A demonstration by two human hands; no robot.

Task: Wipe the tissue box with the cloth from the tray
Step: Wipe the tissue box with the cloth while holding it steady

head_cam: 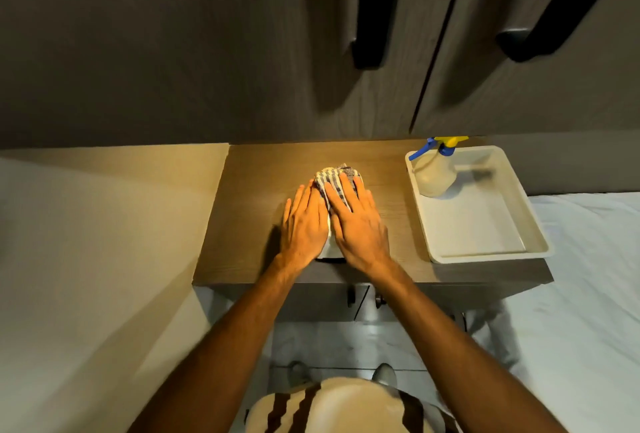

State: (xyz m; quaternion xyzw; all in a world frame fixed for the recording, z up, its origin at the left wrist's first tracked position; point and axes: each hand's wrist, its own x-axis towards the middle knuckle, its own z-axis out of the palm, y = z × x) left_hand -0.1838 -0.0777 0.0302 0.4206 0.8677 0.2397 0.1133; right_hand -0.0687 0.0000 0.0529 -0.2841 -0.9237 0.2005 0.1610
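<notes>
My right hand [356, 221] presses the cloth [334, 181] flat, no closed grip, while my left hand [303, 224] steadies the tissue box [329, 249] near the table's [249, 211] front edge.

Cloth [335, 179] under my fingers grey-and-white striped, tissue box [329, 249] white, tray [535, 231] cream, spray bottle [433, 176] pale with blue trigger and yellow cap, tabletop [249, 211] brown wood grain, my shirt [346, 408] cream with brown stripes

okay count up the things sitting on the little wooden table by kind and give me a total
Tray: 1
Spray bottle, standing in the tray: 1
Striped cloth, under the right hand: 1
Tissue box, mostly covered by both hands, left hand on its side: 1
Total: 4
</notes>
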